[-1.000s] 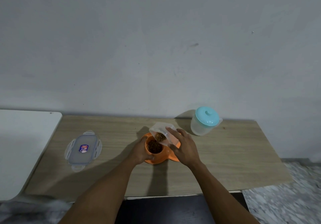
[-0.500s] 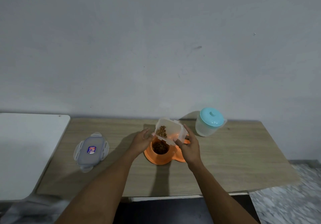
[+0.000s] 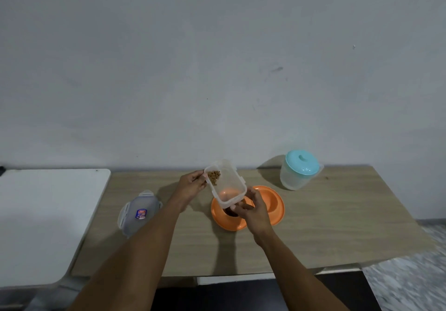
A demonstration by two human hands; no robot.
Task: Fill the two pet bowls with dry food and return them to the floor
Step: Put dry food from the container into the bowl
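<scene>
Grey wall (image 3: 217, 69), light wooden surface (image 3: 337, 226), orange plastic double pet bowl (image 3: 272, 204) sitting on it, not yet on the floor.
Over the bowl, each grip curls round one end of the clear rectangular plastic container (image 3: 229, 187): left hand (image 3: 193, 185) far, right hand (image 3: 254, 211) near. It looks light, stiff and slick, best held by its rims; a little brown dry food (image 3: 214, 177) sits inside.

Wooden table (image 3: 337, 226): orange pet bowls (image 3: 272, 204), container lid (image 3: 138, 214), teal-lidded jug (image 3: 298, 175).

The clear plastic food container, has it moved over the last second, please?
Yes: the clear plastic food container has risen from the orange double pet bowl, tipping back towards the wall.
</scene>
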